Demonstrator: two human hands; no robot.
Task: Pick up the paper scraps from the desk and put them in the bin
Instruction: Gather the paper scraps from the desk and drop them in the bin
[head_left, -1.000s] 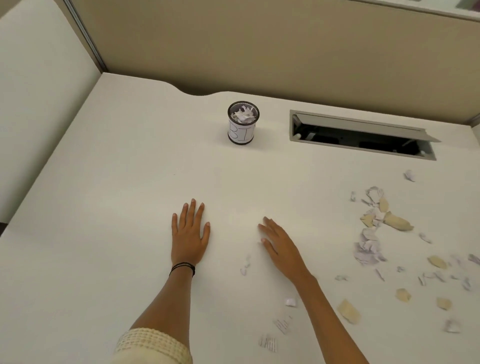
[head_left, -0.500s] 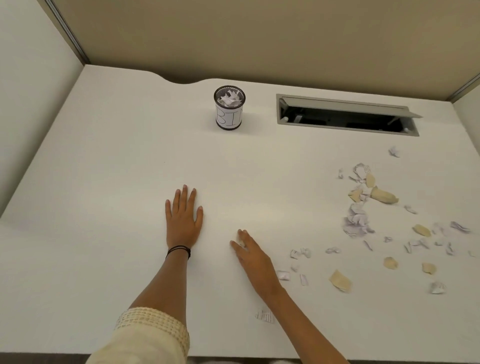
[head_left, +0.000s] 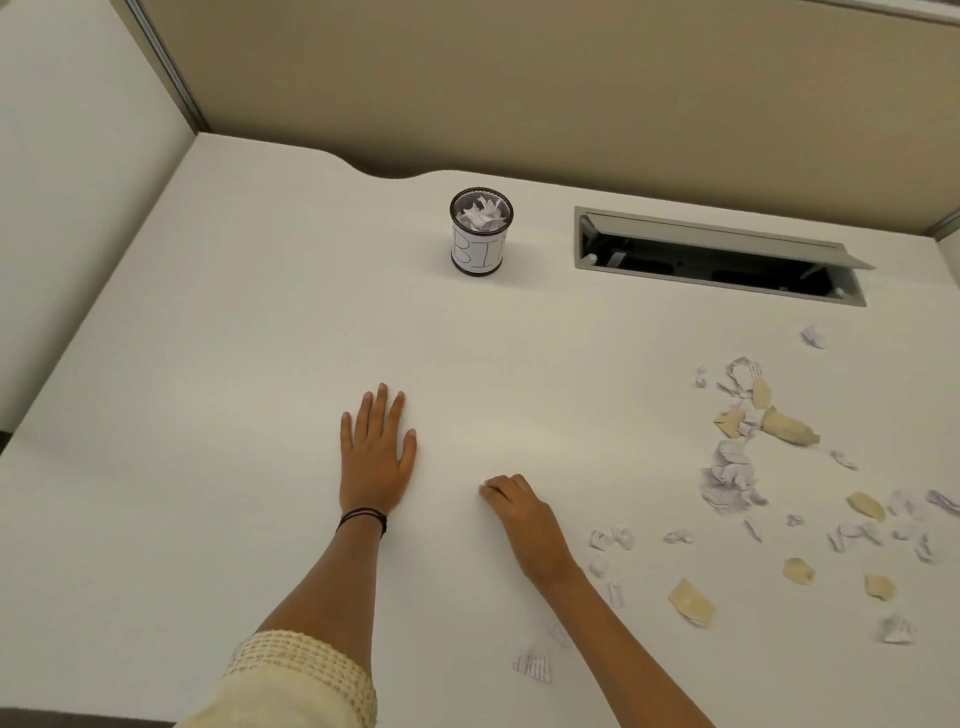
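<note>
The right hand (head_left: 519, 512) curls its fingers (head_left: 492, 491) under, so whether they pinch a scrap is hidden. The label (head_left: 477, 254) on the bin (head_left: 482, 193) turns out of sight after "BI". The scraps (head_left: 941, 501) by the right edge blur.

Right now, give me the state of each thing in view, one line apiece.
Bin: upright, open top, crumpled paper inside.
Cable hatch: lid raised, open.
Left hand: flat on desk, fingers straight.
Right hand: fingers curled on desk; any scrap inside hidden.
Paper scraps: loose, scattered on desk's right side.
</note>
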